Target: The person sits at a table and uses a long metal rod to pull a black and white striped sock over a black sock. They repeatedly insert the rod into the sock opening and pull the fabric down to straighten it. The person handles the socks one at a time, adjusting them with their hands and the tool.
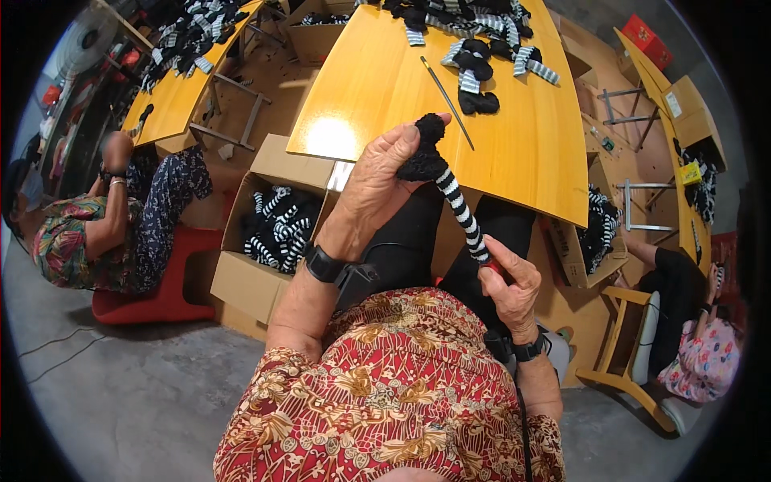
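In front of my body I hold a knitted piece (459, 207) with a fuzzy black end and a narrow black-and-white striped tube. My left hand (376, 173) pinches the black end between thumb and fingers, at the table's near edge. Lower and to the right, my right hand (511, 281) closes around a small red part (491, 265) at the tube's lower end; most of that part is hidden by the fingers. The tube runs straight and slanted between my hands. A thin dark rod (446, 100) lies on the yellow wooden table (361, 88) just beyond.
Black and grey-striped knitted pieces (474, 64) are heaped on the table's far side. A cardboard box (241, 281) of striped pieces stands at left, another box (574, 249) at right. Co-workers sit at both sides, one on a red chair (152, 281), one by a wooden chair (618, 337).
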Tool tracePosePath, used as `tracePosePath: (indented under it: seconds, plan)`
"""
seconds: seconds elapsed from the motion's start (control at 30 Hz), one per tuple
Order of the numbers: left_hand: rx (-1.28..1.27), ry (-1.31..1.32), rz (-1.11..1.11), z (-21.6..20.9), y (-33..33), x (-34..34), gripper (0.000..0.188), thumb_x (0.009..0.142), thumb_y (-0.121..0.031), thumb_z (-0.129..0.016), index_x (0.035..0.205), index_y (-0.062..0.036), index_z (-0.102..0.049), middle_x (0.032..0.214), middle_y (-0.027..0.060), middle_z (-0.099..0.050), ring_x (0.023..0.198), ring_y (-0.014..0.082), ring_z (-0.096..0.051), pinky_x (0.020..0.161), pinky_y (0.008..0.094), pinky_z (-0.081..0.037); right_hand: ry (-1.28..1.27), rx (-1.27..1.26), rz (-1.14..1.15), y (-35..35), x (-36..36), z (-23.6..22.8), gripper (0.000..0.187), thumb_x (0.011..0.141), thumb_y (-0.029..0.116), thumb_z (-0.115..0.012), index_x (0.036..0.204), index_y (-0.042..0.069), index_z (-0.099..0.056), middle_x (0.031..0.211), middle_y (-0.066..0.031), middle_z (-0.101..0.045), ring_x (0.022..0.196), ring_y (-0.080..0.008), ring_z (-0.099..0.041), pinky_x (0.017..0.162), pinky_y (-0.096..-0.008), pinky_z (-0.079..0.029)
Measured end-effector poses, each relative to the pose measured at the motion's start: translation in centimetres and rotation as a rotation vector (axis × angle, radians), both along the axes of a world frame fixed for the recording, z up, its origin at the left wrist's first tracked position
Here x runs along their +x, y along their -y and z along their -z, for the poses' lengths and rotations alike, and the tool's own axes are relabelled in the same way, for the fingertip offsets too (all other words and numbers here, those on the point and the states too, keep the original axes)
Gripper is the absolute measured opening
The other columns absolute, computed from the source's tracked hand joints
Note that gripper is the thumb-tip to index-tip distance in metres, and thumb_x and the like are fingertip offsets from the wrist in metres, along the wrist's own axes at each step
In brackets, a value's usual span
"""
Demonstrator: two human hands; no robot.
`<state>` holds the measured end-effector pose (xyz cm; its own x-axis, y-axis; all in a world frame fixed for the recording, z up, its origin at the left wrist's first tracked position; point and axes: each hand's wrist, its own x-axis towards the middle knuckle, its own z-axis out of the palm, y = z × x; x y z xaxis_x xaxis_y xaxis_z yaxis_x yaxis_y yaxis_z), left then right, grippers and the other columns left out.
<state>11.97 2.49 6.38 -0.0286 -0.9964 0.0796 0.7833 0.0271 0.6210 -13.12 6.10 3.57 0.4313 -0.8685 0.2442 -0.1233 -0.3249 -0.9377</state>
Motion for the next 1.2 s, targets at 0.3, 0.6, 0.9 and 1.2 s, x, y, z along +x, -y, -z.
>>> tracePosePath:
  seconds: [0.3,0.6,0.9,1.2]
  plan:
    - [0.010,0.076,-0.216,0.3,-0.2,-1.8,0.032,0.094,-0.016,-0.060,0.123,-0.0023,-0.059,0.114,0.0045,-0.066,0.089,0.0086,-0.063,0.083,0.0279,-0.052,-0.022,-0.035,0.103,-0.8,0.9,-1.0,0.040,0.080,-0.001,-0.063,0.120,-0.002,-0.062,0.083,-0.0066,-0.063,0.070,-0.0117,-0.056,0.066,-0.0251,-0.046]
    - [0.040,0.137,-0.111,1.4,0.4,-2.9,0.030,0.094,-0.016,-0.060,0.121,-0.0029,-0.060,0.098,0.0008,-0.067,0.085,0.0071,-0.063,0.081,0.0267,-0.053,-0.181,-0.363,0.190,0.3,2.1,-1.1,0.045,0.076,-0.007,-0.063,0.121,0.001,-0.062,0.070,-0.0071,-0.055,0.058,-0.0133,-0.050,0.053,-0.0272,-0.043]
    - [0.005,0.399,-0.102,-0.2,0.2,1.5,0.018,0.092,-0.016,-0.063,0.105,-0.0028,-0.067,0.094,0.0022,-0.069,0.082,0.0077,-0.061,0.078,0.0228,-0.048,-0.257,-0.501,0.012,1.3,0.5,-2.7,0.050,0.073,-0.008,-0.065,0.121,0.003,-0.062,0.070,-0.0059,-0.054,0.056,-0.0148,-0.051,0.050,-0.0277,-0.042]
    - [-0.027,0.369,-0.555,1.7,1.2,-2.7,0.008,0.090,-0.009,-0.066,0.086,-0.0026,-0.063,0.077,-0.0040,-0.062,0.071,0.0026,-0.054,0.066,0.0186,-0.045,-0.146,-0.303,0.166,-1.3,2.6,-2.1,0.044,0.080,-0.006,-0.061,0.124,-0.001,-0.060,0.085,-0.0125,-0.063,0.069,-0.0169,-0.059,0.064,-0.0281,-0.048]
